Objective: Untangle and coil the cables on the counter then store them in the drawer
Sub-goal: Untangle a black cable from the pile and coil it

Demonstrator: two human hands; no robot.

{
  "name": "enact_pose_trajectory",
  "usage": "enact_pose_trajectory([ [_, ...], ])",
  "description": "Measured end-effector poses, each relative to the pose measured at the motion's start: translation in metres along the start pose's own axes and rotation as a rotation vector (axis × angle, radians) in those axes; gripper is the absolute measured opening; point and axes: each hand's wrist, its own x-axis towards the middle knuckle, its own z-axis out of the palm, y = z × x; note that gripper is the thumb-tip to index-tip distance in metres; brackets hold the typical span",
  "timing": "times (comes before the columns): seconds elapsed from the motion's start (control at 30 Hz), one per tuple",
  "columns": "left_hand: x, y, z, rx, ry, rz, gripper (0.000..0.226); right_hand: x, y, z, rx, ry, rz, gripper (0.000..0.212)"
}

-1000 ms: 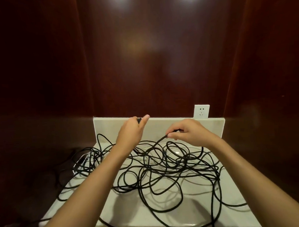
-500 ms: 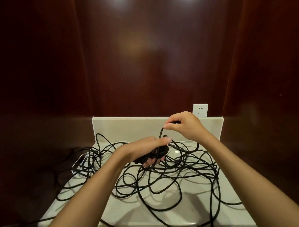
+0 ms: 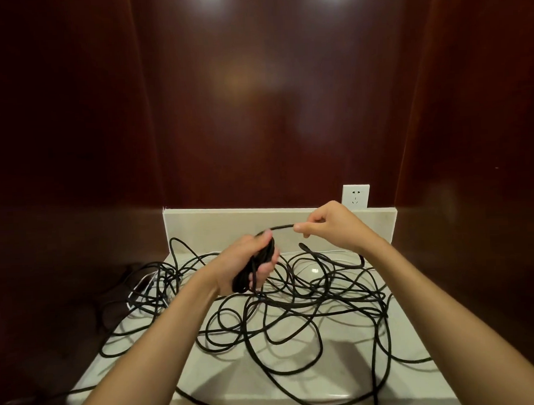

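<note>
A big tangle of black cable [image 3: 294, 305] sprawls in loose loops over the white counter [image 3: 418, 342]. My left hand [image 3: 247, 264] is raised above the tangle and grips a small bundle of coiled black cable [image 3: 256, 270]. From that bundle a short stretch of cable runs right to my right hand [image 3: 328, 227], which pinches it between thumb and fingertips near the white backsplash. A thin white cable [image 3: 143, 281] lies among the loops at the left. No drawer is in view.
A white wall socket [image 3: 355, 197] sits above the backsplash [image 3: 218, 226] at the right. Dark wooden panels close in the back and both sides. Some cable hangs over the counter's left and front edges.
My left hand came down from the backsplash and now holds a bundle of coiled cable. My right hand rose and moved right, drawing a strand out from the bundle.
</note>
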Motion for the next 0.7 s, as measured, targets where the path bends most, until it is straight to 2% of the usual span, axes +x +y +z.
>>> enact_pose_trajectory([
  [0.13,0.012,-0.001,0.004,-0.052,0.406,0.123,0.048,-0.001,0.004,-0.002,0.252,-0.133,0.149,0.029],
  [0.23,0.018,-0.004,0.003,-0.208,0.564,0.164,0.050,-0.001,0.009,0.004,0.619,-0.168,0.260,0.022],
  [0.3,0.021,-0.006,0.005,-0.296,0.600,0.191,0.046,-0.003,0.010,0.011,0.916,-0.142,0.330,0.013],
  [0.4,0.026,-0.008,0.010,-0.360,0.613,0.231,0.042,-0.005,0.009,0.021,1.276,-0.150,0.376,0.010],
  [0.5,0.029,-0.012,0.010,-0.328,0.636,0.244,0.043,-0.003,0.008,0.026,1.302,-0.177,0.339,0.013],
  [0.6,0.029,-0.015,0.012,-0.268,0.637,0.239,0.040,-0.001,0.012,0.027,1.324,-0.152,0.302,0.030],
  [0.7,0.030,-0.017,0.013,-0.246,0.627,0.220,0.040,-0.001,0.015,0.030,1.473,-0.137,0.289,0.023],
])
